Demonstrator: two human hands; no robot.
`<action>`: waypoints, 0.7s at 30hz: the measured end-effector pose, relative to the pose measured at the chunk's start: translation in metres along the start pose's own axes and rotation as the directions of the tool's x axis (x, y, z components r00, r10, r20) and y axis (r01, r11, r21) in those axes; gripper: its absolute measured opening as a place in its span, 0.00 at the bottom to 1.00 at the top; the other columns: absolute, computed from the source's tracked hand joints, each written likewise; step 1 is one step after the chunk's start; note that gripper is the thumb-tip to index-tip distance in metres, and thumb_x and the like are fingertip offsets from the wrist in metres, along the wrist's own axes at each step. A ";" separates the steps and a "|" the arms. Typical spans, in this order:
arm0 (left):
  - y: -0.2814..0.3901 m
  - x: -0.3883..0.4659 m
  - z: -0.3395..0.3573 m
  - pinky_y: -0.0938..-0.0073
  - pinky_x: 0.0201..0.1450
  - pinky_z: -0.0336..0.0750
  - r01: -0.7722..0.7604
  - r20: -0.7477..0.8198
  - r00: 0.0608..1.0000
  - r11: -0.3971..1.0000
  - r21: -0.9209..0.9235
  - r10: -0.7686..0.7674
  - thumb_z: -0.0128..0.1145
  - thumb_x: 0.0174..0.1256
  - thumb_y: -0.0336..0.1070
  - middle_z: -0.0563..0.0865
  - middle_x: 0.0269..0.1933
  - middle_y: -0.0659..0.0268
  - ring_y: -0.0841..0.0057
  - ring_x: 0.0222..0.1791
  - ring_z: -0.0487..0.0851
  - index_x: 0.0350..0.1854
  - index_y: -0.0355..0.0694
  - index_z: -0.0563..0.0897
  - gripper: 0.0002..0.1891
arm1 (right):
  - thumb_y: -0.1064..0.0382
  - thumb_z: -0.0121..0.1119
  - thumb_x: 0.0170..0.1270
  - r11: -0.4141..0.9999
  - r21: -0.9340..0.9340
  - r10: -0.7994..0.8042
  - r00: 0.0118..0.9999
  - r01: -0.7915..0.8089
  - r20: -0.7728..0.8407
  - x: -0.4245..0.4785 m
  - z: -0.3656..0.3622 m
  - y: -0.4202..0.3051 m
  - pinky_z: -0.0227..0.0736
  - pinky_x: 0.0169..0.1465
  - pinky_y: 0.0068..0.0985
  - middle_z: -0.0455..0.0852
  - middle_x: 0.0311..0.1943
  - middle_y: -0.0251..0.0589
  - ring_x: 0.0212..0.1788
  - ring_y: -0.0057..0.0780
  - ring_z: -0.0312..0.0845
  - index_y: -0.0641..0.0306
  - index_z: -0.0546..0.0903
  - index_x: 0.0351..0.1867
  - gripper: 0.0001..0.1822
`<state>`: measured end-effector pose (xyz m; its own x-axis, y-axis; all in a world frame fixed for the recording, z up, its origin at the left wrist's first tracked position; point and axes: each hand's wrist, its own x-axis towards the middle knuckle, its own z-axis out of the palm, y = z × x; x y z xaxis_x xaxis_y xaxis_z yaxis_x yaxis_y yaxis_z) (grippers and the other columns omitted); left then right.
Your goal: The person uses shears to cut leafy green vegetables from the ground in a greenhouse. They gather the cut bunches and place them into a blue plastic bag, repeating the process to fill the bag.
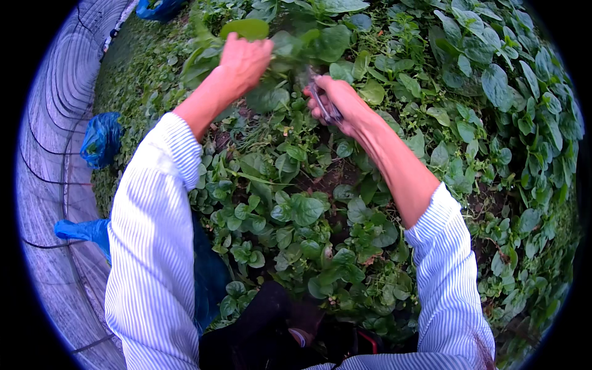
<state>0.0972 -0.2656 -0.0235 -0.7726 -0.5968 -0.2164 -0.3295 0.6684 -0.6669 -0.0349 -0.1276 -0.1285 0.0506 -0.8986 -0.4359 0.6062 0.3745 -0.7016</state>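
My left hand [245, 58] is closed around a bunch of green leafy stems [201, 62], with one broad light-green leaf standing above the fingers. To its right, my right hand [334, 102] grips a pair of metal scissors or snips [319, 95], pointed up and towards the held plants; whether the blades are apart cannot be told, as the tips are blurred. Large leaves [330, 42] lie just beyond the blades. Below both hands grow low broad-leaved green plants [303, 210] with dark soil [328, 180] between them.
A blue plastic bag [101, 138] holding greens stands at the left edge of the bed, another blue bag [159, 9] at the top left. More blue plastic [85, 230] lies by my left sleeve. Pale sheeting [46, 185] curves along the left. Taller leafy plants [502, 88] fill the right.
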 end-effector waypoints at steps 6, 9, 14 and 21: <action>-0.004 -0.031 -0.004 0.63 0.49 0.72 -0.056 -0.121 0.990 0.982 0.178 0.078 0.57 0.59 0.29 0.76 0.47 0.58 0.70 0.39 0.83 0.46 0.41 0.79 0.12 | 0.46 0.37 0.77 0.968 0.234 0.067 0.991 -0.093 0.114 -0.015 -0.022 -0.006 0.82 0.37 0.26 0.86 0.42 0.45 0.37 0.32 0.87 0.67 0.76 0.57 0.27; 0.008 -0.013 -0.014 0.68 0.46 0.71 -0.143 -0.076 0.983 0.953 0.269 0.169 0.55 0.63 0.33 0.71 0.61 0.58 0.75 0.37 0.80 0.40 0.44 0.83 0.06 | 0.46 0.37 0.77 0.938 0.332 0.029 0.979 -0.097 0.203 0.004 -0.026 -0.007 0.82 0.38 0.28 0.86 0.43 0.45 0.39 0.33 0.87 0.68 0.76 0.57 0.27; 0.020 0.020 -0.014 0.71 0.43 0.70 -0.297 -0.002 0.946 0.871 0.390 0.324 0.56 0.65 0.36 0.58 0.78 0.64 0.78 0.38 0.81 0.38 0.50 0.86 0.07 | 0.48 0.38 0.77 0.915 0.376 0.042 0.962 -0.145 0.270 0.026 -0.019 -0.009 0.83 0.35 0.29 0.86 0.41 0.44 0.36 0.33 0.87 0.69 0.76 0.55 0.26; 0.030 0.051 -0.005 0.69 0.43 0.71 -0.347 0.013 0.926 0.839 0.420 0.377 0.62 0.61 0.41 0.73 0.68 0.49 0.70 0.40 0.86 0.77 0.65 0.53 0.43 | 0.47 0.40 0.76 0.938 0.288 0.132 0.967 -0.193 0.218 0.039 -0.016 -0.006 0.82 0.29 0.26 0.86 0.36 0.45 0.33 0.32 0.86 0.66 0.77 0.48 0.23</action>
<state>0.0455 -0.2734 -0.0508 -0.8329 -0.3065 -0.4608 0.2195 0.5814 -0.7835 -0.0494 -0.1613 -0.1501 0.3024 -0.8692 -0.3913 0.7875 0.4591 -0.4112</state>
